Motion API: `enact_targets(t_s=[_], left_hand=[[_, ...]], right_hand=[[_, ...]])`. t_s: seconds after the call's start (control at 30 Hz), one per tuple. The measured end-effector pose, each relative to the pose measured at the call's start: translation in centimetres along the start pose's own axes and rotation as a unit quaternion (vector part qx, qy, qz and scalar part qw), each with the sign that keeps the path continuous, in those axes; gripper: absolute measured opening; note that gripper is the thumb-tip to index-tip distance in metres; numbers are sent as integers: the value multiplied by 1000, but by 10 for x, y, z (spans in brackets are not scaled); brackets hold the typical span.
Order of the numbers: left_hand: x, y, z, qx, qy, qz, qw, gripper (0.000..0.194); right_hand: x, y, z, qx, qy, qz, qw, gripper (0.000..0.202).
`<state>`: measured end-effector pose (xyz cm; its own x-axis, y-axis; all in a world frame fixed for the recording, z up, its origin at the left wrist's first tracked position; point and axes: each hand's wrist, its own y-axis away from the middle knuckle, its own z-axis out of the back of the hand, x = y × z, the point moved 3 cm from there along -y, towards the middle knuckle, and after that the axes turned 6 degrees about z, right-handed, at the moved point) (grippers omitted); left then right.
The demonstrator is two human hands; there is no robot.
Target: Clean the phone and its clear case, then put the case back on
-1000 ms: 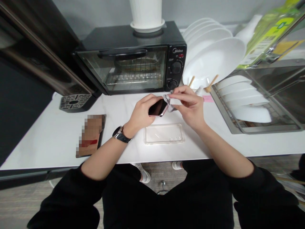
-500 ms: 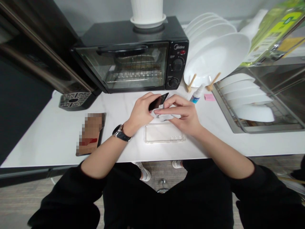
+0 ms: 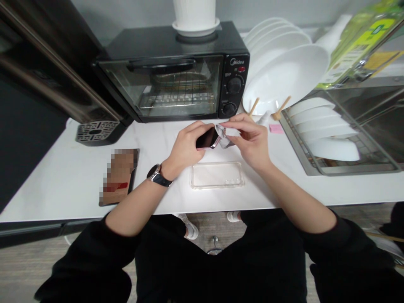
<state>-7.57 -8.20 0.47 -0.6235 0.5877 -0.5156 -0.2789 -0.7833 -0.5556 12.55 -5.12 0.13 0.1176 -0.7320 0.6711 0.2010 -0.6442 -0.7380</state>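
Note:
My left hand (image 3: pixel 187 145) is closed around a smartphone (image 3: pixel 207 139) with a dark screen and a pinkish edge. A grey-white cleaning cloth (image 3: pixel 224 135) with a zigzag edge is pinched in my right hand (image 3: pixel 252 141), against the phone's right end. Below both hands a clear phone case (image 3: pixel 217 175) lies flat on the white counter (image 3: pixel 176 200). Behind my right hand stands a small spray bottle (image 3: pixel 264 118), mostly hidden by the fingers.
A black toaster oven (image 3: pixel 173 90) stands at the back, with a white pot (image 3: pixel 195 14) on top. White plates (image 3: pixel 287 78) lean in a wooden rack beside it. Bowls (image 3: pixel 334 149) sit in a sink basket at right. A tablet-like object (image 3: pixel 120 176), partly pixelated, lies at left.
My right hand has moved with the cloth from the phone's near side to its right end. More of the screen shows, and the spray bottle is now more covered.

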Motion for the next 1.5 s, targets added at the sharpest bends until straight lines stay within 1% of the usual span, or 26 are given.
enact_targets(t_s=[0.1,0.2,0.27,0.43,0.53,0.77,0.83,0.9,1.0,1.07,1.13,1.2,1.37,1.43,1.5], left_hand=[[1,0,0,2,2,-3,1000,46],[3,0,-1,4,-3,0,1000,52],[5,1,-1,3,-13,9,1000,52],[6,0,0,10,-7,37,999,38],[5,0,1,25,-4,44,999,35],[4,-1,0,20,-8,38,999,33],[4,-1,-1,17,-15,40,999,33],[5,0,-2,12,-16,36,999,35],[4,1,-1,3,-20,7,1000,46],[2,1,1,-1,-23,-14,1000,55],[0,1,2,-2,-26,-23,999,57],[-2,1,2,-1,-29,-23,999,55],[-2,2,1,0,-30,-23,999,56],[0,2,0,-1,-30,-17,999,59],[2,2,0,-3,-32,-5,999,58]], right_hand=[[-2,0,0,-1,2,-21,1000,24],[2,1,-1,10,-14,-20,1000,23],[8,2,-4,35,-23,-6,999,22],[24,3,-12,123,-12,53,991,21],[30,3,-14,138,-7,90,986,19],[28,3,-12,133,-8,99,986,23],[26,3,-11,128,-18,90,988,25],[22,2,-10,117,-25,66,991,25],[14,1,-6,78,-25,24,996,22],[8,-1,-1,42,-18,10,999,21],[3,-3,3,19,-6,3,1000,21],[0,-4,6,9,5,-2,1000,22],[2,-3,4,10,2,0,1000,21],[6,-2,2,21,-1,14,1000,21],[12,0,-2,46,-7,36,998,22]])
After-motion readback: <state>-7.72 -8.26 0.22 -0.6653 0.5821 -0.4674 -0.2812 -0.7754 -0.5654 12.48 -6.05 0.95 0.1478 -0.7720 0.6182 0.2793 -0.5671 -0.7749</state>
